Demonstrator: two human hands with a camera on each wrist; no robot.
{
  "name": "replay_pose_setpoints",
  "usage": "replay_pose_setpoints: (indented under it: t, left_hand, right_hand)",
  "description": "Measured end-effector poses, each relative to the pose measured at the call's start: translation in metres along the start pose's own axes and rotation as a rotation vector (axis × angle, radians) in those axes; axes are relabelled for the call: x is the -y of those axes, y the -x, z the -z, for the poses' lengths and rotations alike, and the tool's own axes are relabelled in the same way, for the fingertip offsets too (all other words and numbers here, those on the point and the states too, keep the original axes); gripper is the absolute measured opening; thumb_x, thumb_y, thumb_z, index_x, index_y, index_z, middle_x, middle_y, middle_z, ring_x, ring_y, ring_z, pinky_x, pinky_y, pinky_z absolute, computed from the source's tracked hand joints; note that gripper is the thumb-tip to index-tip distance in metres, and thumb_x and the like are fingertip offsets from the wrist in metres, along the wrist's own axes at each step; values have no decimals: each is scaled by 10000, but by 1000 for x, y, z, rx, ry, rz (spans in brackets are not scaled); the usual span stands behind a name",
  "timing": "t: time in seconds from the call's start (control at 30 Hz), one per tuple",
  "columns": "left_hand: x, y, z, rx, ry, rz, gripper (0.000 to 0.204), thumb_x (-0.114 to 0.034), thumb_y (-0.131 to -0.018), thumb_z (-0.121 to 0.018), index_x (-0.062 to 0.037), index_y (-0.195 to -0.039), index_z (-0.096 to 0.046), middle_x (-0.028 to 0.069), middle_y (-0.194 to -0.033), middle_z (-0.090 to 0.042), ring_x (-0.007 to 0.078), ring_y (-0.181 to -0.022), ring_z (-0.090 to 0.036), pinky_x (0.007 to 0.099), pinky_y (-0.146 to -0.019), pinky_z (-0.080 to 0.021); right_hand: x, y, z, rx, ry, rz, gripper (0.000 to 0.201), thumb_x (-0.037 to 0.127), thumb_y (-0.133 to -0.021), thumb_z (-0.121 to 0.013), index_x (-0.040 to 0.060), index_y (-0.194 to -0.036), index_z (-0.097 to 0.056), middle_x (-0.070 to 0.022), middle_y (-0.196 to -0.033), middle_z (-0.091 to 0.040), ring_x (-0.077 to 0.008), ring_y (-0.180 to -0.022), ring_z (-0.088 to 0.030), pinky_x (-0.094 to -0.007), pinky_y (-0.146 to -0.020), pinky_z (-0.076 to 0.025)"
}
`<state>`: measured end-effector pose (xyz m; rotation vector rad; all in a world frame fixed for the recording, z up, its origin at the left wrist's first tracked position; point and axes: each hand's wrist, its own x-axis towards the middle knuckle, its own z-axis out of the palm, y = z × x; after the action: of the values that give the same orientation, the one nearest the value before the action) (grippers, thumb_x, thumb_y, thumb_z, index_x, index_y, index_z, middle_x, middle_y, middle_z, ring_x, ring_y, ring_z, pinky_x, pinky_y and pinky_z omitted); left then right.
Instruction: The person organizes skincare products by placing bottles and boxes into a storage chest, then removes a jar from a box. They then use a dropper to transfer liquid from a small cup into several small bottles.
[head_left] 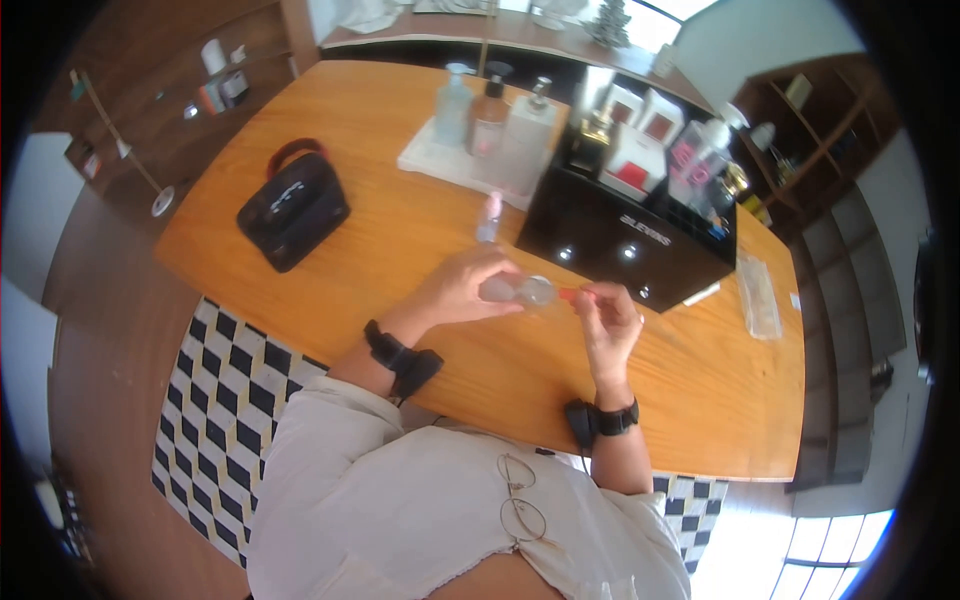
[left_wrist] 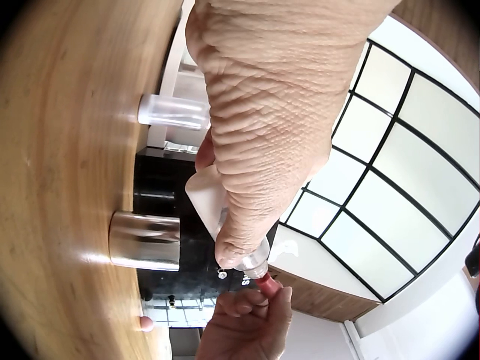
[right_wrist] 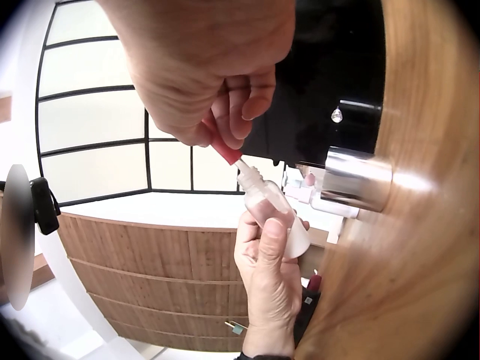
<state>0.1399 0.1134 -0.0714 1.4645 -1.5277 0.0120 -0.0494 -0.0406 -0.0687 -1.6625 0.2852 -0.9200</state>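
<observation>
My left hand (head_left: 470, 290) grips a small translucent bottle (right_wrist: 270, 210) with pale contents, tilted with its uncapped neck toward my right hand. In the right wrist view, my right hand (head_left: 610, 322) pinches a small red piece (right_wrist: 223, 147); its pale tip meets the bottle's mouth. How far that tip reaches inside is hidden. Both hands are over the wooden table, in front of the black drawer box. A shiny silver cylinder, like a cap (left_wrist: 145, 241), stands on the table close to the hands. Beyond my left hand stands a small pinkish bottle (head_left: 489, 218).
The black drawer box (head_left: 590, 235) has cosmetics on top. Left of it, a white tray (head_left: 425, 155) carries several pump bottles. A black bag (head_left: 295, 212) with a red handle lies at the left. A clear plastic case (head_left: 760, 298) lies near the table's right edge.
</observation>
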Motion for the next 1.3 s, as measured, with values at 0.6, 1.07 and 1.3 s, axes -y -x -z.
replay_pose_setpoints:
  t: [0.6, 1.07, 1.3]
  left_hand:
    - [-15, -6, 4, 53, -50, 56, 406, -135, -678, -891, -55, -995, -651, 96, -941, -656, 280, -880, -640, 380, -753, -516]
    - [-14, -5, 2, 62, -25, 61, 420, -133, -683, -889, -43, -1016, -650, 101, -934, -646, 272, -867, -635, 362, -750, -518]
    - [-14, -6, 2, 62, -30, 46, 423, -120, -677, -890, -43, -1016, -650, 99, -939, -646, 264, -861, -638, 360, -743, -524]
  right_hand:
    - [-4, -3, -2, -11, 73, 132, 99, 66, -887, -730, 0, -916, -663, -52, -803, -709, -83, -686, -619, -242, -635, -502]
    - [-3, -2, -2, 3, 37, 143, 92, 58, -896, -716, 1, -918, -648, -61, -822, -727, -85, -672, -619, -244, -634, -511]
    - [-2, -2, -2, 7, 58, 137, 96, 58, -890, -723, 3, -914, -648, -50, -791, -715, -81, -675, -622, -243, -630, -510]
